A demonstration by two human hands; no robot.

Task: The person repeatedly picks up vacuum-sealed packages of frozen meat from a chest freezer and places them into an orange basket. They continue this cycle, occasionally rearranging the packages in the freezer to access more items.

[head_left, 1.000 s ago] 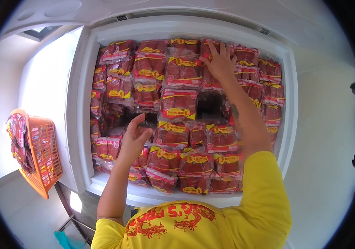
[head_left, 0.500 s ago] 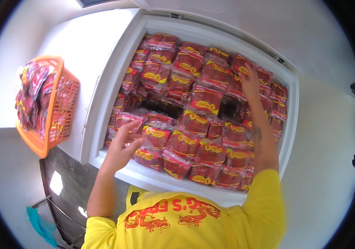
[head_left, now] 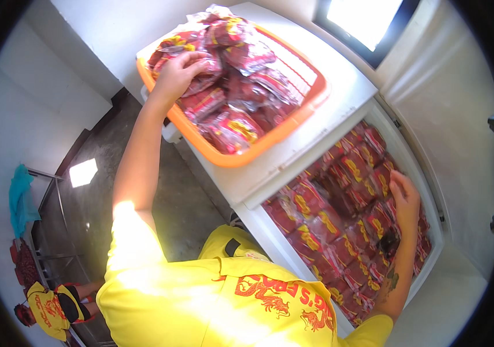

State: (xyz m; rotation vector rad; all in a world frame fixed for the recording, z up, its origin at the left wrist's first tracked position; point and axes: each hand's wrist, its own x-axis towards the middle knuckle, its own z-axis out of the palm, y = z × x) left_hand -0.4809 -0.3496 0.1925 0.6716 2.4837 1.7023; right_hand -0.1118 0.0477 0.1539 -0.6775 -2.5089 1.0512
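My left hand (head_left: 182, 76) reaches into an orange plastic basket (head_left: 229, 159) heaped with clear packets of red meat carrying red and yellow labels. Its fingers are bent over a packet (head_left: 203, 84) near the left rim and seem to grip it. Over the right side of an open white chest freezer (head_left: 267, 231), my right hand (head_left: 407, 199) hovers above rows of similar packets (head_left: 322, 225). Its fingers are loosely bent and apart, with nothing visible between them. Dark gaps show among the freezer packets.
The basket stands on the white top (head_left: 333, 69) beside the freezer opening. A raised white lid (head_left: 461, 115) is at the right. At lower left, a person in a yellow shirt (head_left: 47, 309) is near a metal rack (head_left: 56, 202) with a teal cloth (head_left: 22, 202).
My view has swung left, bringing the basket to the upper middle. My left hand has gone from above the freezer packets into the basket; my right hand remains over the freezer.
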